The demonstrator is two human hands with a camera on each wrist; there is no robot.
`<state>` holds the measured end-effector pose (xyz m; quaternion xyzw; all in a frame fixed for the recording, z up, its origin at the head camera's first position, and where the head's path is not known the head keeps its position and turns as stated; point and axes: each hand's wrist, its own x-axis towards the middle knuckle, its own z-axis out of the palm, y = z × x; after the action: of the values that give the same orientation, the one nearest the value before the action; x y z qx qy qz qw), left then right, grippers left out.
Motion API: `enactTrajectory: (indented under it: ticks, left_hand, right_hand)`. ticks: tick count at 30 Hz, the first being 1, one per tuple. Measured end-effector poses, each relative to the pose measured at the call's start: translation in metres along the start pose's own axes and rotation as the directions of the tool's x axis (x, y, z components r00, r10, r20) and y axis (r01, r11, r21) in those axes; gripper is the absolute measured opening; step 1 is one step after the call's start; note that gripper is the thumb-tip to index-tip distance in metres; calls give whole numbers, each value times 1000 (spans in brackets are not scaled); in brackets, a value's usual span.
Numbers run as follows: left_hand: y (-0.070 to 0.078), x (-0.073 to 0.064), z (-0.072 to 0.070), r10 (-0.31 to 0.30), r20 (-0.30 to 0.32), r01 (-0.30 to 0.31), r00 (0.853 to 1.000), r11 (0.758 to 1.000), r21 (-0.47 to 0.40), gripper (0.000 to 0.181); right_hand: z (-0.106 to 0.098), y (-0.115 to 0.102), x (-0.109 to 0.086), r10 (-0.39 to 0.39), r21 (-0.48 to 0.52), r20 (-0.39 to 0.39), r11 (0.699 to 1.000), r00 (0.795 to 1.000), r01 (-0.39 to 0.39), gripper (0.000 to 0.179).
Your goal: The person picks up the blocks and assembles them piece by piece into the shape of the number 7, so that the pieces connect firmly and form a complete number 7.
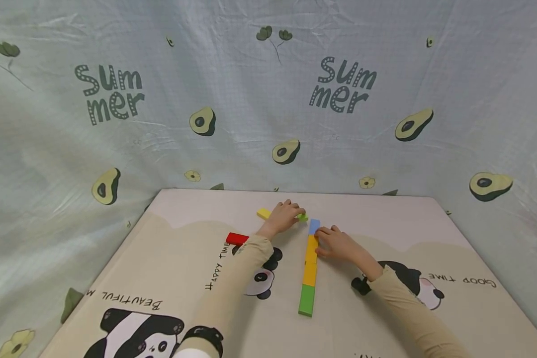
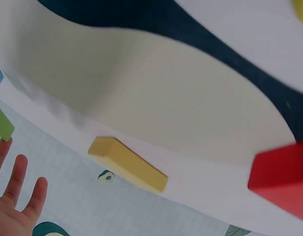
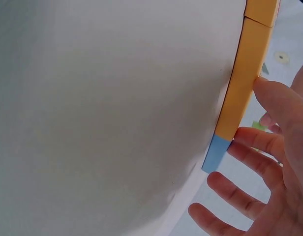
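Observation:
A straight row of wooden blocks runs along the middle of the table: a blue block [image 1: 314,226] at the far end, two orange-yellow blocks [image 1: 310,274] after it, and a green block [image 1: 306,301] nearest me. My left hand [image 1: 284,217] pinches a light green block [image 1: 302,218] just left of the blue end; part of that block is hidden by the fingers. With fingers extended, my right hand [image 1: 338,244] touches the row's right side. Its thumb [image 3: 269,91] lies against an orange block [image 3: 245,73], and fingertips meet the joint with the blue block [image 3: 216,153].
A yellow block [image 1: 263,213] lies behind my left wrist. The red block [image 1: 237,239] sits left of my left forearm, partly covered by the sleeve. The table [image 1: 340,318] bears printed pandas and lettering; a patterned curtain [image 1: 241,89] rises behind its far edge.

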<state>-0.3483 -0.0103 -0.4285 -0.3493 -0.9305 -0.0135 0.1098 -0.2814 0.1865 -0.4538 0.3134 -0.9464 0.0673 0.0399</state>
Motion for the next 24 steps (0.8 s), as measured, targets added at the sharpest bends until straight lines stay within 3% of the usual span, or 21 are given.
enactTrajectory:
  ticks: [8, 14, 24]
  left_hand:
    - [13, 15, 10, -89, -28, 90, 996, 995, 42, 26]
    - [24, 21, 14, -149, -72, 151, 986, 988, 20, 26]
    - [36, 35, 22, -143, -40, 147, 989, 981, 129, 26]
  right_hand:
    - [-3, 1, -3, -14, 25, -20, 1000, 1000, 15, 34]
    - [-3, 0, -4, -22, 16, -18, 1000, 1000, 22, 36]
    - [-2, 2, -5, -56, 7, -50, 998, 997, 57, 34]
